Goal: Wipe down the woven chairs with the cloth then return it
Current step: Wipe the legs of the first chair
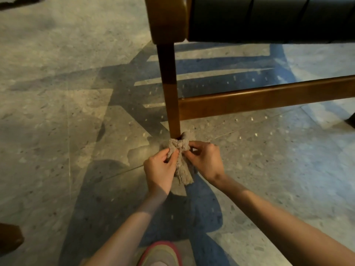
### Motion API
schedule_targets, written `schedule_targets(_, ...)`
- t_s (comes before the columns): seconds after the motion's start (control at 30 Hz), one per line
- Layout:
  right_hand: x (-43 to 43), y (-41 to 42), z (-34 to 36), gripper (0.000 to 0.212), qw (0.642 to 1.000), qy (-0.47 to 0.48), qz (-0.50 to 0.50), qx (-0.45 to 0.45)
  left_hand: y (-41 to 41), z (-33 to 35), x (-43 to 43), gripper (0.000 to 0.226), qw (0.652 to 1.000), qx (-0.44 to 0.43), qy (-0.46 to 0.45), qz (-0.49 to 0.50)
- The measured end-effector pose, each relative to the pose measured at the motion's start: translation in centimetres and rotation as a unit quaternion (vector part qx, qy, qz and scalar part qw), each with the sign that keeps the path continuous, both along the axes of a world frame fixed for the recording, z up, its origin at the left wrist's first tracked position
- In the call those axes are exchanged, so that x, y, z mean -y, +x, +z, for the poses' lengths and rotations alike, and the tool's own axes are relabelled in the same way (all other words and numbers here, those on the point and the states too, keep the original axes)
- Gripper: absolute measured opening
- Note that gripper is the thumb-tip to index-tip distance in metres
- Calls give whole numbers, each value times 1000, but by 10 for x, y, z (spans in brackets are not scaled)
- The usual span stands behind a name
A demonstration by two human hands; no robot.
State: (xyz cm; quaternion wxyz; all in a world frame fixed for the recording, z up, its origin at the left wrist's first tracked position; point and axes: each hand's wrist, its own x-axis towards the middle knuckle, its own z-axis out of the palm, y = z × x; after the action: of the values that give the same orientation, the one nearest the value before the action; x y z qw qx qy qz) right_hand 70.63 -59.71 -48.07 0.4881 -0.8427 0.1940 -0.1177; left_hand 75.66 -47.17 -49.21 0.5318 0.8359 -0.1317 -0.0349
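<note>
Status: you're down at the foot of the chair leg point(171, 93), centre of the frame. The cloth point(181, 160) is looped round the very bottom of the leg, right where it meets the floor point(57, 112), with the loose tail hanging toward you between your wrists. Your left hand point(160, 167) pinches the left side of the cloth, thumb and fingers curled on it. Your right hand point(204, 160) pinches the right side the same way. Neither hand is spread.

Progress, my read: you're on leg work, low end of this one leg. I can't tell whether the dark seat point(269, 18) at upper right or the cross rail point(269, 96) running off right have been wiped, no marks either way. Only one chair is properly in view. The brown wooden bit point(9, 237) at lower left may be another, can't confirm. Left to do, as far as shown: other legs, maybe rail and seat, any other chairs, then the cloth goes back, and that spot isn't in frame. Call it mid-task, not near the end
</note>
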Motion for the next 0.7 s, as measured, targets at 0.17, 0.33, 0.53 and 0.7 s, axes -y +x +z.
schedule_targets(0.17, 29, -29, 21, 11, 999, 31, -13, -23, -24, 18, 20, 39, 995, -36, -77, -43)
schedule_targets(0.33, 92, -69, 44, 24, 994, 48, -85, -48, -38, 36, 91, 21, 979, -123, -65, -152)
schedule_targets(0.53, 159, -118, 83, 48, 968, 128, -191, -104, -45, 88, 185, 17, 906, -247, 60, -338)
schedule_targets(0.7, 199, -159, 144, 39, 947, 145, -182, -221, -77, 159, 246, 36, 787, -412, 253, -383)
